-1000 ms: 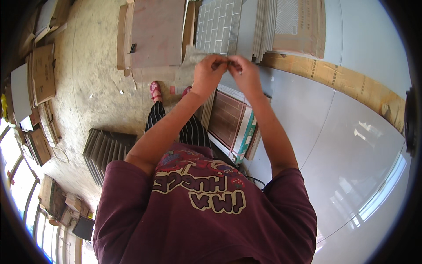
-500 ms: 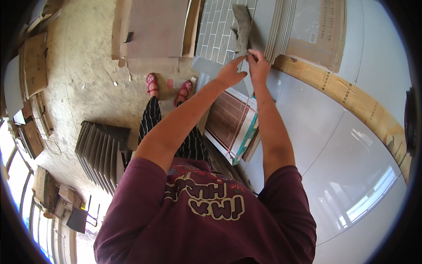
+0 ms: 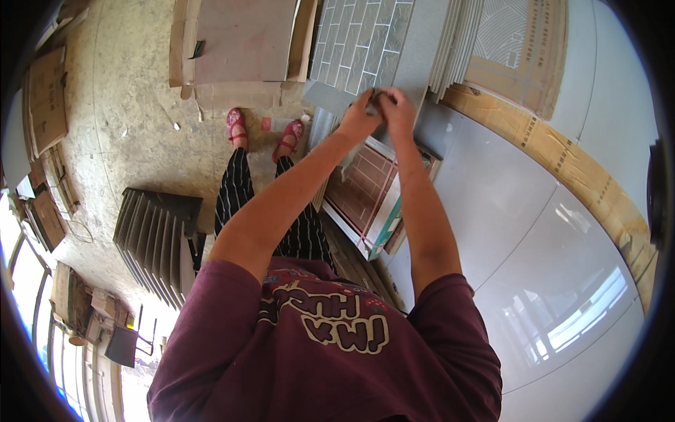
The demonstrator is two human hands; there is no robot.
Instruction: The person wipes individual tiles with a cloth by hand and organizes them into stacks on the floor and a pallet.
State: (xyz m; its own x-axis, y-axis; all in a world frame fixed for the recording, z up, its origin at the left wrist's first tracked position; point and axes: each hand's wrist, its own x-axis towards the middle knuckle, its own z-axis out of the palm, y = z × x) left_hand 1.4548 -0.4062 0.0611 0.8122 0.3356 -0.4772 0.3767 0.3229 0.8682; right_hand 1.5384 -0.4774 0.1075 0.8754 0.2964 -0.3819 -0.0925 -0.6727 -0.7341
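My left hand (image 3: 361,116) and my right hand (image 3: 397,111) come together at the near edge of a grey tile sheet (image 3: 358,39) patterned with pale-lined bricks. Bunched between their fingers is a grey-brown cloth (image 3: 375,103), mostly hidden by the hands. Both hands are closed on it, and only a small dark bit shows. Just below my wrists stands a strapped stack of reddish-brown tiles (image 3: 362,179) with a green-and-white edge.
Large glossy white tiles (image 3: 492,204) lie to the right, crossed by a strip of brown cardboard (image 3: 548,144). A cardboard-wrapped brown panel (image 3: 242,42) lies at the far left of the tile sheet. Dark slabs (image 3: 151,235) lean in a row beside my left leg.
The cloth, which hung long over the tile sheet, is now gathered up between my hands. Both hands have drawn slightly left and closer together, uncovering the brick pattern.
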